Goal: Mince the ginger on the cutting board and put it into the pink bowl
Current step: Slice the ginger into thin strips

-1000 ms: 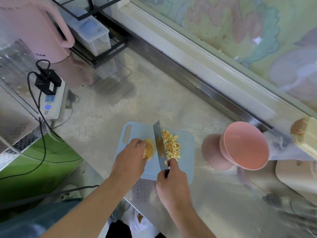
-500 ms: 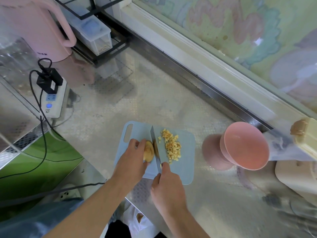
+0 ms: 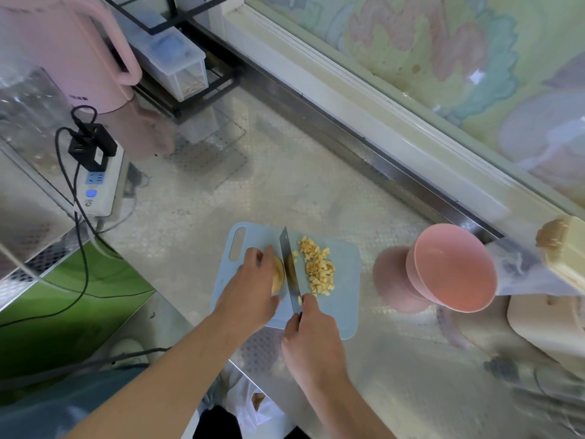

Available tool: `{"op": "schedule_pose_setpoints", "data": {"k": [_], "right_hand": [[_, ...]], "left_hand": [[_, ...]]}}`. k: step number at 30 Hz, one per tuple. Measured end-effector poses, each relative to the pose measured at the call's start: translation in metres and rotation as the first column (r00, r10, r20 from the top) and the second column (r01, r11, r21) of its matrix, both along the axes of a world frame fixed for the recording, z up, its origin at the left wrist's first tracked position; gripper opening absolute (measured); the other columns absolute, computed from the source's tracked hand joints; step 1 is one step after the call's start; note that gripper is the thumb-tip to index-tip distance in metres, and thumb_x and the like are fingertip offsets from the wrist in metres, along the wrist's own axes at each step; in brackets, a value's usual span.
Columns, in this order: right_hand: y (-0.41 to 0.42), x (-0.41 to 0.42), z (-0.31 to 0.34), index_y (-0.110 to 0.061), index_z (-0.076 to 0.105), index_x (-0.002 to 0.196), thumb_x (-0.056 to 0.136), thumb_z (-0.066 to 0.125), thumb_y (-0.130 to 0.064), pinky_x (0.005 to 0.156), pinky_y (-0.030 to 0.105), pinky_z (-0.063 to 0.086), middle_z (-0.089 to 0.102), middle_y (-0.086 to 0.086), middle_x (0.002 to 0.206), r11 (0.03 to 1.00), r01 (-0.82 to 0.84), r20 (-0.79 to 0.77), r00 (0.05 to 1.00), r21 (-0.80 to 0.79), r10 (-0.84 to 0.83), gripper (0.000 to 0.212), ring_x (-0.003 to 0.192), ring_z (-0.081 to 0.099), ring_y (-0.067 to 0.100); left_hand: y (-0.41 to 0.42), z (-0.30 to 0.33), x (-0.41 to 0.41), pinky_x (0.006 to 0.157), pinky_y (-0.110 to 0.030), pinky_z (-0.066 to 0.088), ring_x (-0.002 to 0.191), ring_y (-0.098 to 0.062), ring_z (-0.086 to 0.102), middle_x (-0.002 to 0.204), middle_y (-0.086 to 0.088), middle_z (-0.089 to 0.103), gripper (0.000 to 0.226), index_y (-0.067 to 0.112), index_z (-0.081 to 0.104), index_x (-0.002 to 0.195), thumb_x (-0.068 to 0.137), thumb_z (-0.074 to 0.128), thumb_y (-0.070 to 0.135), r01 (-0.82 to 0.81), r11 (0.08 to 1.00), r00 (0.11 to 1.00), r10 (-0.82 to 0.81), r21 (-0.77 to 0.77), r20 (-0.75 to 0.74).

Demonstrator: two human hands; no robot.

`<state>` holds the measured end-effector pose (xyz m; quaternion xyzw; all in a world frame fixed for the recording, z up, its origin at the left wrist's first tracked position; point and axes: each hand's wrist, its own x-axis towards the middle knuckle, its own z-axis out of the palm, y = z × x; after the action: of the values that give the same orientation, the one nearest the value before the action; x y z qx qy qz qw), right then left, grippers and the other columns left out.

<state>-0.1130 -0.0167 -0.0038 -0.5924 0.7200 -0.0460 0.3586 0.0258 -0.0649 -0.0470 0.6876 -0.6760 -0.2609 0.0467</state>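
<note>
Ginger (image 3: 278, 274), the uncut lump, sits low in the centre of the frame on the blue cutting board (image 3: 346, 299), pinned under your left hand (image 3: 250, 293), whose fingers curl over its top. Your right hand (image 3: 311, 335) is wrapped round the handle of the knife (image 3: 289, 267); the blade stands on edge just right of the lump, touching its cut face. Right of the blade lies your pile of diced ginger (image 3: 318, 269). Further right on the desk (image 3: 285, 191), apart from the board, the pink bowl (image 3: 456, 274) stands with nothing in it. At upper left are a pink kettle (image 3: 63, 52) and a white power strip (image 3: 101, 182).
</note>
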Motion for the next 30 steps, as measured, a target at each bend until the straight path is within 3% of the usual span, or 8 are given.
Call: {"op": "schedule_pose_setpoints", "data": {"k": [4,9,22,30], "right_hand": [[-0.001,0.002,-0.005,-0.021,0.040,0.087,0.097,0.038,-0.016,0.048,0.029,0.029,0.054,0.002,0.071,1.000,-0.012,0.014,1.000,0.001,0.012,0.011,0.062,0.049,0.021],[-0.004,0.003,-0.006,-0.024,0.028,0.070,0.097,0.039,-0.017,0.046,0.027,0.022,0.046,0.001,0.067,1.000,-0.013,0.015,1.000,0.007,0.013,0.030,0.056,0.038,0.017],[-0.012,-0.009,-0.005,-0.019,0.036,0.071,0.094,0.039,-0.017,0.047,0.030,0.028,0.050,0.003,0.065,0.999,0.017,0.035,0.999,0.033,-0.018,0.023,0.052,0.042,0.017],[-0.011,-0.010,-0.001,-0.019,0.034,0.069,0.096,0.039,-0.016,0.046,0.027,0.025,0.045,0.000,0.062,0.999,0.011,0.036,0.999,0.036,-0.012,0.027,0.050,0.036,0.013]], "left_hand": [[0.002,-0.002,0.001,0.077,-0.034,0.057,0.099,-0.021,0.061,0.139,0.000,0.034,0.077,0.018,0.024,0.159,0.096,0.069,0.029,-0.021,1.000,1.000,0.021,-0.013,-0.016],[-0.002,0.000,-0.001,0.074,-0.034,0.057,0.087,-0.020,0.062,0.133,0.001,0.037,0.060,0.019,0.041,0.144,0.093,0.072,0.025,-0.042,0.999,0.999,0.042,0.008,-0.031],[-0.004,0.001,-0.008,0.076,-0.032,0.057,0.088,-0.021,0.062,0.122,0.002,0.040,0.058,0.021,0.049,0.131,0.083,0.080,0.030,-0.092,0.993,0.990,0.099,0.069,-0.103],[0.005,0.001,-0.011,0.073,-0.028,0.056,0.089,-0.019,0.062,0.129,0.001,0.038,0.064,0.021,0.045,0.140,0.086,0.078,0.031,-0.078,0.996,0.994,0.081,0.034,-0.070]]}}
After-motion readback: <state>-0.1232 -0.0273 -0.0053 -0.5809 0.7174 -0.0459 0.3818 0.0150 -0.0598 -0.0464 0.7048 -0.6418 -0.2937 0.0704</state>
